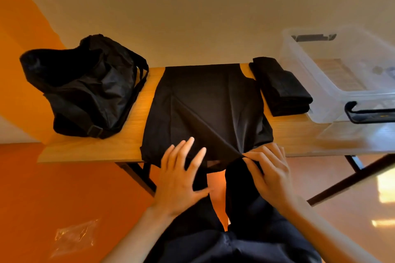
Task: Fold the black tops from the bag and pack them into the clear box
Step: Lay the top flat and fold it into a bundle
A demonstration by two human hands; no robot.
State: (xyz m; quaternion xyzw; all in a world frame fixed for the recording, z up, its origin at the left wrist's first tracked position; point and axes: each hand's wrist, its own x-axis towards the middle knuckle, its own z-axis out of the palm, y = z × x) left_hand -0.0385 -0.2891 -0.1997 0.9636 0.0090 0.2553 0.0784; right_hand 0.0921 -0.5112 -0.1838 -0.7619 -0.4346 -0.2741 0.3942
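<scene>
- A black top [205, 100] lies spread on the table [89, 149], its near hem overhanging the front edge.
- Left hand [181, 177] rests there with fingers straight; right hand [269, 171] pinches the hem.
- Bag [85, 87] at left; folded tops [280, 87] and clear box [316, 92] at right.

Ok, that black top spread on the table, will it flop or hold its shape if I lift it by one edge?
Probably floppy: the black top forms creases fanning from where the right hand pinches it. Likely light and thin, since its near hem drapes limply over the table edge.
</scene>
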